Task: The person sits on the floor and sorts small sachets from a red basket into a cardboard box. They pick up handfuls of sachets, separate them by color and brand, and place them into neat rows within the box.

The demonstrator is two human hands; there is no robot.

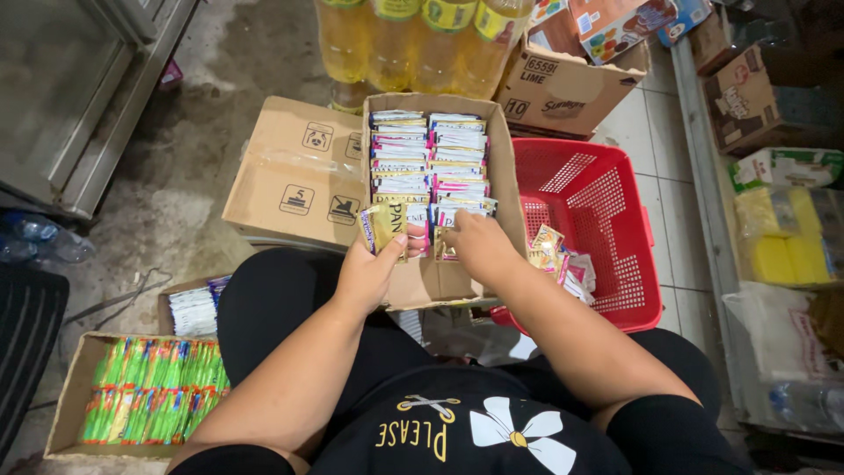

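The gold sachets (383, 225) sit as a small bundle in the left hand (369, 273), which is closed around them at the near left corner of the open cardboard box (503, 167) resting on the person's lap. The right hand (479, 248) is curled with fingertips pressed down on another gold sachet (446, 244) at the front edge of the packed rows, so it too is gripping or seating a packet rather than standing open. Inside the box, two columns of upright sachets (429, 163), white, pink and gold, fill the far and middle sections; the near section shows bare cardboard floor. Judged from this, the filling is well advanced, roughly two thirds occupied, with the front strip left to fill. Just right of the box stands a red plastic basket (615, 220) holding a few loose sachets (554, 255) at its near left corner, which suggests little stock remains there. A sealed carton (299, 171) lies to the left under the box's edge. Further left on the floor, a shallow carton of green sachets (154, 400) is full. Bottles of yellow liquid (413, 40) stand beyond.
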